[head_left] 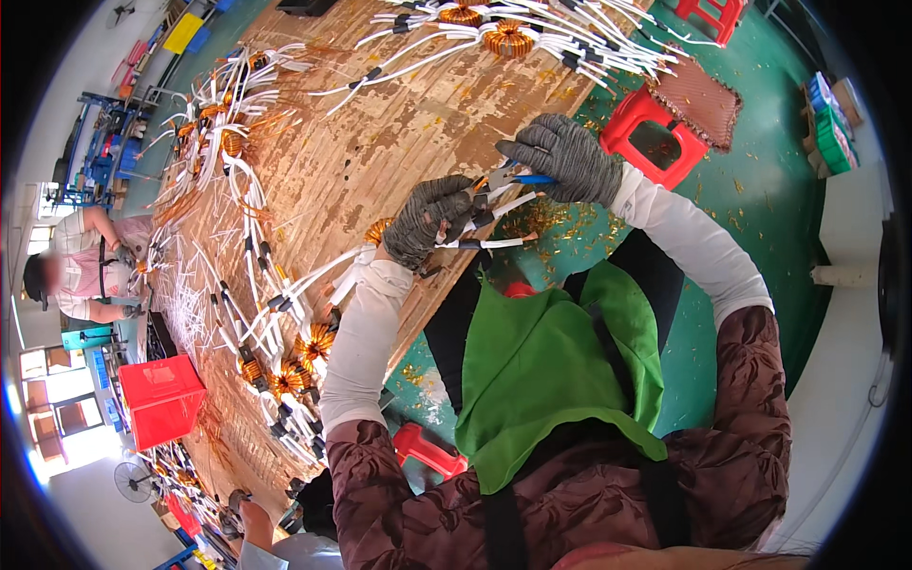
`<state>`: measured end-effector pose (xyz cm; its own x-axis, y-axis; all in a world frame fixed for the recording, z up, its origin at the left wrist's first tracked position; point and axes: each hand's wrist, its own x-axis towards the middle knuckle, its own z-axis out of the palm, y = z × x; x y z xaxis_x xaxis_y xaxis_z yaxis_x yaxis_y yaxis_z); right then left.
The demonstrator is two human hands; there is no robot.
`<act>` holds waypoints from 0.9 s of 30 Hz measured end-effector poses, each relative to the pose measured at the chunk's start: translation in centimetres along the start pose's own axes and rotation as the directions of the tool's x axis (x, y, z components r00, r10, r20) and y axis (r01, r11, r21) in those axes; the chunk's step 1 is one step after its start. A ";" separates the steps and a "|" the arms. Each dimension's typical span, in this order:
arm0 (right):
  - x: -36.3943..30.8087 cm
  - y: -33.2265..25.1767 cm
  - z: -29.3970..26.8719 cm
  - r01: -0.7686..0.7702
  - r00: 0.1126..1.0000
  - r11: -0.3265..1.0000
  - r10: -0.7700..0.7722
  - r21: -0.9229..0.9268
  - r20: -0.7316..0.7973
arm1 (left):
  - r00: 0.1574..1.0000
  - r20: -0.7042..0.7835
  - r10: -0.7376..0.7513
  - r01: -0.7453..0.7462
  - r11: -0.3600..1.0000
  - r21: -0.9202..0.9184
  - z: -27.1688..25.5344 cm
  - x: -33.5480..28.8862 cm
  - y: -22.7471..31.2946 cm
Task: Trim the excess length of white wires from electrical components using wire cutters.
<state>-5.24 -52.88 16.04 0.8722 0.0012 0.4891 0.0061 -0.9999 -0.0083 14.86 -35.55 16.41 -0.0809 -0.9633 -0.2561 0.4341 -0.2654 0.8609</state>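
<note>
My left hand, in a grey knit glove, is closed around a bundle of white-sleeved wires with black sleeve pieces and bare copper ends. These leads belong with an orange copper-wound coil beside my left wrist, at the table's edge. My right hand, gloved alike, is closed on blue-handled pliers. Their tip meets the wire ends just right of my left fingers. The fingers partly hide the jaws, so I cannot tell whether they grip a wire.
The worn wooden table carries several coils with white leads at its far end and along its left side. A red stool with a brown cushion stands right. A red box and co-workers are at left.
</note>
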 end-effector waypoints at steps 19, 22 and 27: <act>-6.3 -10.9 -1.6 -0.555 0.560 -0.286 0.566 0.781 0.605 | 0.928 -0.132 0.349 -0.072 0.514 0.854 3.5 1.9 -4.1; -6.2 -12.3 -1.2 -0.487 0.499 -0.341 0.648 0.804 0.576 | 0.936 -0.140 0.322 -0.054 0.526 0.849 3.7 2.4 -4.3; -9.1 -10.7 1.4 -0.198 0.002 -0.329 0.942 0.923 0.336 | 0.900 -0.154 0.407 -0.009 0.371 0.929 3.9 2.3 -3.5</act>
<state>-12.62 -42.15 10.45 0.1722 -0.9383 -0.2998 0.2769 0.3382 -0.8994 9.64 -36.97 14.57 0.2417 -0.9689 0.0523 -0.6712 -0.1280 0.7301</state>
